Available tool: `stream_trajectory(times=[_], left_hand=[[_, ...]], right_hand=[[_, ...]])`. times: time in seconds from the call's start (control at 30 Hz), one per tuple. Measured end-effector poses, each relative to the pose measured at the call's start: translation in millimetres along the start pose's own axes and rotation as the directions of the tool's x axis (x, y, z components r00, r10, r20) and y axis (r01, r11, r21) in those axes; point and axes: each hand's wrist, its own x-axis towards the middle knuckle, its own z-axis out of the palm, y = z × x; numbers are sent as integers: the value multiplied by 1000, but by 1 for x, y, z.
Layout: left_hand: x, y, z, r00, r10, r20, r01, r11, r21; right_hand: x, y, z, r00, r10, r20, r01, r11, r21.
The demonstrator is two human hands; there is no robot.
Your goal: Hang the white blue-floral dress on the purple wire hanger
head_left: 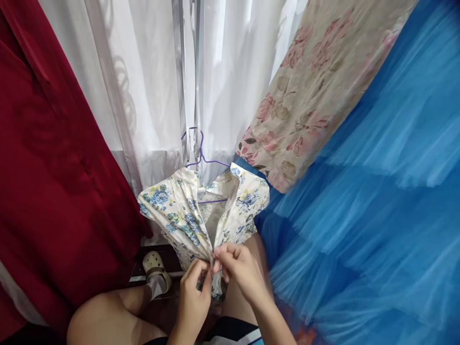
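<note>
Pinching the two front edges of a small floral garment (201, 215) together at its lower middle, the left hand (194, 294) and right hand (241, 270) meet fingertip to fingertip, fingers pressed on the cloth, which hangs from a thin purple wire hanger (203, 158) before a sheer white curtain (143, 96). Thin, soft and light, the cotton-like fabric should crumple easily and is probably best held at its hems. Flanking it hang a matte red garment (46, 167), a beige rose-print cloth (316, 81) and layered blue tulle (377, 215).
</note>
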Motion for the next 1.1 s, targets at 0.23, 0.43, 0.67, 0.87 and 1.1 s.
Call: stream_trajectory(times=[0.23,0.43,0.67,0.87,1.1], left_hand=[[-10,10,-5,998,9,62,-18,991,136],[8,8,-19,992,-89,84,89,996,4],[149,95,-79,961,275,-36,-277,959,-67],[183,119,-60,927,370,-67,-366,929,60],[192,117,-85,884,337,-325,-363,932,-21]], right_hand=[[98,-113,10,947,-322,-22,322,942,90],[105,-117,24,928,-371,-44,374,923,93],[78,-109,21,908,-418,24,419,907,-48],[93,-101,10,807,-584,-91,570,809,-141],[90,-56,-4,882,-457,-118,433,883,-181]])
